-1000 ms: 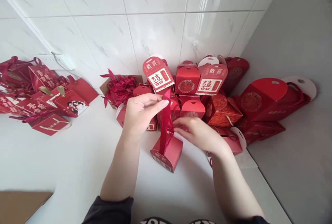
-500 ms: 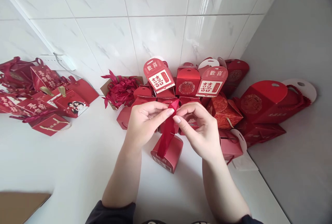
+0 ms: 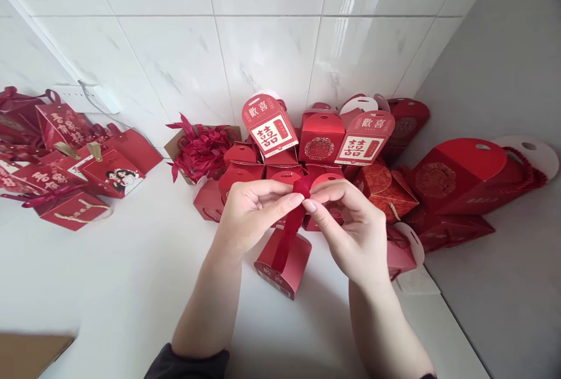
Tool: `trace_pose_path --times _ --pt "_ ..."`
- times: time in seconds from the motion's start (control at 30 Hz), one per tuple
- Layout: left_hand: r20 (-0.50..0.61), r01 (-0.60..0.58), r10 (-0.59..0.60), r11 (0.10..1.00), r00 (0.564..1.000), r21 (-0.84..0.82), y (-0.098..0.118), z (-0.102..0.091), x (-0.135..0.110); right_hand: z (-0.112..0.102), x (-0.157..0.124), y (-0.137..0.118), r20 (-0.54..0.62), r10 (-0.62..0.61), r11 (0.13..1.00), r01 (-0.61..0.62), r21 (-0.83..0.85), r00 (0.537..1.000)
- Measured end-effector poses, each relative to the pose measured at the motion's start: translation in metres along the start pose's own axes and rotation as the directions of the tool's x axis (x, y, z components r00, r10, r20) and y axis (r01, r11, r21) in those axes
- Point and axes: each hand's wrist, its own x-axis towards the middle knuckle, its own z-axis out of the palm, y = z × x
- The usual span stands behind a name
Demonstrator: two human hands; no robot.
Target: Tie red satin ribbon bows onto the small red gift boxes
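A dark red ribbon rises from the top of a small red gift box, which stands on the white table. Pinched at the ribbon's upper part, my left hand has thumb and forefinger pressed together. My right hand grips the same ribbon close by, its fingertips nearly touching those of my left. Both hands are above the box, and the ribbon between them is folded over at the top. How the ribbon's lower end joins the box is partly hidden.
Behind my hands stand several red gift boxes, one a red box with white panel. A cardboard box of ribbons is left of them. Red gift bags crowd the far left. Larger red boxes stand by the grey panel. Brown cardboard lies front left.
My fingertips have come closer together and slightly lower, and the ribbon's pointed top is now folded over between them. The view has shifted a little.
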Motion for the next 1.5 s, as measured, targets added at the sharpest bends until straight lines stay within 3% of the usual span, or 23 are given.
trace_pose_path --times 0.73,1.5 --pt "-0.015 -0.013 0.016 0.987 1.000 0.159 -0.0034 0.0058 0.0046 -0.0063 0.0042 0.0070 0.039 0.079 0.997 -0.079 -0.015 0.996" --pt "0.160 0.062 -0.092 0.981 0.983 0.186 0.0007 0.0074 0.0037 -0.0070 0.0013 0.0035 -0.069 0.072 0.997 -0.072 0.000 0.995"
